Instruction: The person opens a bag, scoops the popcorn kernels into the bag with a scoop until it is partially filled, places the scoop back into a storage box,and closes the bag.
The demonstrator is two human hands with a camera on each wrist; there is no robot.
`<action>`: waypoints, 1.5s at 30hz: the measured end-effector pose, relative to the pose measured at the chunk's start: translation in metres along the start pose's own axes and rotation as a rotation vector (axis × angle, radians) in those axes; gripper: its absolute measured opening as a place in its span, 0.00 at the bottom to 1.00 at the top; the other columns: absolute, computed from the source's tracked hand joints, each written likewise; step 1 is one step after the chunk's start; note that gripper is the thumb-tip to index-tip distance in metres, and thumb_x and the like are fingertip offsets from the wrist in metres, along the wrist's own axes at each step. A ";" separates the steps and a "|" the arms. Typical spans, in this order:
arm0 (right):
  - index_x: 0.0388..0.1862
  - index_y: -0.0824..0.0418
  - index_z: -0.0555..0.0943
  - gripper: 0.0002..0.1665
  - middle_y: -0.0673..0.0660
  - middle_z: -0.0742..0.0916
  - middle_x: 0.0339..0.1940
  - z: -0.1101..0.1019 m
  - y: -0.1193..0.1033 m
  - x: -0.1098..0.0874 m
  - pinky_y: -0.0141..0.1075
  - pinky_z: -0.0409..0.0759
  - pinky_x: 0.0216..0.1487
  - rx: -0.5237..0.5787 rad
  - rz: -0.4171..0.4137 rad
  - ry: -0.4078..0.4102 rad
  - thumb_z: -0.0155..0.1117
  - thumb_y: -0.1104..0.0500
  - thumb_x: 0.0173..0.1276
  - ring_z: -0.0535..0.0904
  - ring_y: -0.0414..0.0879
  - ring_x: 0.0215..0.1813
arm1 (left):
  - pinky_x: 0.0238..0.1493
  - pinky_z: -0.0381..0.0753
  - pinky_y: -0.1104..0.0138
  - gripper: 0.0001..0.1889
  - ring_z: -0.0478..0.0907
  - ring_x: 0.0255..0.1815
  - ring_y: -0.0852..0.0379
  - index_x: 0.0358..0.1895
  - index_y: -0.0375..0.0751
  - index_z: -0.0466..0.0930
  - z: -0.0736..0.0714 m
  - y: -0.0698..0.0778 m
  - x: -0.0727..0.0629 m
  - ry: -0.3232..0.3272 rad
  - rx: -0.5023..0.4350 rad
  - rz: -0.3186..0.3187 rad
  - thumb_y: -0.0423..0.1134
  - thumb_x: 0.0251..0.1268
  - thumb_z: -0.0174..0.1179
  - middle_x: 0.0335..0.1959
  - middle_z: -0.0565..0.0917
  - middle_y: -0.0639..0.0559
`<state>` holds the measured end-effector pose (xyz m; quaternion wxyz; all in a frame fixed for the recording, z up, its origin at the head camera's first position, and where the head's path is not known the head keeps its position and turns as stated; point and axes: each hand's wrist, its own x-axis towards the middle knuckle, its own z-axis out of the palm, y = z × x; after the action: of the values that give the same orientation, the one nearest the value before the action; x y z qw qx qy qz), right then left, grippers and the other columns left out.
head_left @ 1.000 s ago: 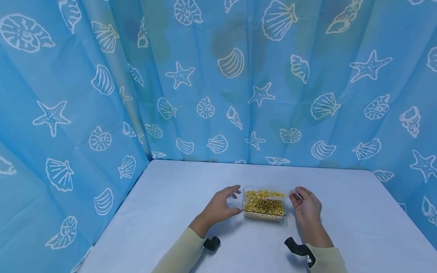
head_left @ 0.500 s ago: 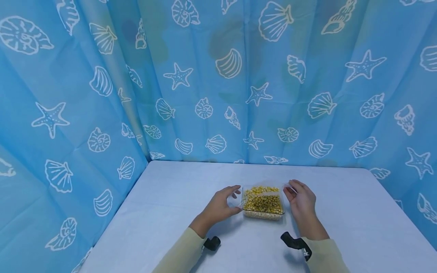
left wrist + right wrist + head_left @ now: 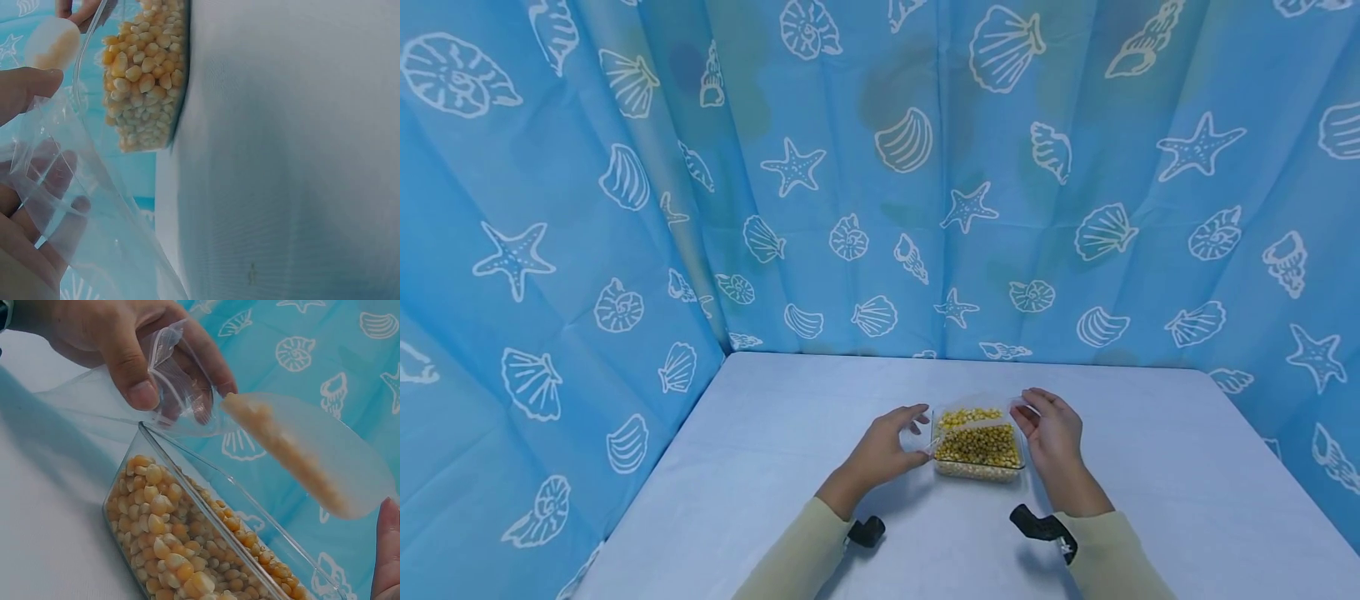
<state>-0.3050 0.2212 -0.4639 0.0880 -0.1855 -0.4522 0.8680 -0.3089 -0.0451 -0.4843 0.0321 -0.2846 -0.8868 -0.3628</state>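
A clear rectangular glass container (image 3: 979, 472) holds corn kernels (image 3: 977, 447). At its left side my left hand (image 3: 880, 450) holds a clear zip bag (image 3: 81, 215) by its mouth, thumb and fingers spread apart and bent around the opening. The bag's mouth is right at the container's corner in the right wrist view. My right hand (image 3: 1054, 432) pinches the end of a translucent white scoop (image 3: 319, 447) from the right. Kernels lie along the scoop, and its tip points at the bag's mouth. Only a fingertip (image 3: 387, 534) of this hand shows in the right wrist view.
A white cloth covers the table (image 3: 820, 383). Blue curtains (image 3: 850, 275) with white shell prints hang behind it and on the left. A black wrist mount (image 3: 1043, 527) sits on my right wrist and another black mount (image 3: 868, 532) on my left.
My right hand has moved left and slightly away from me, carrying the scoop across the container toward the bag. The left hand has stayed in place with the bag.
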 end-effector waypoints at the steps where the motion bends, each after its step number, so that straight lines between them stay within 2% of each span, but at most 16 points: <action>1: 0.52 0.62 0.71 0.13 0.57 0.74 0.47 0.000 0.000 0.000 0.34 0.79 0.50 -0.004 -0.005 -0.001 0.60 0.62 0.72 0.79 0.45 0.43 | 0.50 0.78 0.63 0.37 0.76 0.49 0.65 0.71 0.48 0.67 0.000 0.000 0.000 0.000 0.000 0.000 0.43 0.57 0.71 0.55 0.79 0.60; 6: 0.50 0.63 0.71 0.12 0.57 0.75 0.45 0.002 0.000 -0.002 0.35 0.80 0.48 -0.017 -0.027 0.000 0.60 0.63 0.72 0.80 0.44 0.39 | 0.49 0.78 0.63 0.37 0.76 0.49 0.64 0.71 0.48 0.67 0.001 0.000 0.000 0.001 0.011 -0.006 0.43 0.57 0.71 0.55 0.79 0.60; 17: 0.51 0.63 0.72 0.12 0.57 0.76 0.44 0.008 0.000 -0.007 0.34 0.81 0.47 -0.092 -0.063 -0.009 0.59 0.62 0.73 0.79 0.44 0.37 | 0.48 0.78 0.63 0.37 0.77 0.50 0.59 0.70 0.46 0.67 0.003 0.002 0.000 -0.005 0.011 -0.021 0.43 0.57 0.71 0.55 0.79 0.60; 25: 0.49 0.63 0.73 0.10 0.57 0.76 0.44 0.012 -0.001 -0.009 0.35 0.81 0.46 -0.135 -0.105 -0.015 0.60 0.63 0.72 0.79 0.44 0.37 | 0.47 0.78 0.63 0.36 0.76 0.49 0.63 0.70 0.45 0.68 0.003 0.001 0.001 -0.006 0.021 -0.023 0.43 0.57 0.70 0.55 0.79 0.60; 37: 0.49 0.65 0.73 0.11 0.56 0.77 0.42 0.012 0.000 -0.012 0.34 0.81 0.46 -0.119 -0.103 -0.033 0.61 0.63 0.71 0.80 0.43 0.35 | 0.47 0.78 0.64 0.36 0.76 0.49 0.64 0.70 0.47 0.68 0.002 0.002 0.000 -0.001 0.019 -0.024 0.43 0.57 0.70 0.55 0.79 0.60; 45: 0.45 0.62 0.76 0.11 0.57 0.78 0.42 0.011 0.004 -0.011 0.36 0.82 0.45 -0.171 -0.203 -0.053 0.65 0.59 0.69 0.81 0.44 0.37 | 0.48 0.77 0.64 0.36 0.76 0.49 0.64 0.70 0.48 0.68 0.001 0.005 0.000 -0.010 0.022 -0.041 0.44 0.57 0.70 0.55 0.79 0.61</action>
<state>-0.2990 0.2068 -0.4590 0.1472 -0.1224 -0.5433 0.8174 -0.3059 -0.0417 -0.4818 0.0236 -0.2680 -0.8965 -0.3520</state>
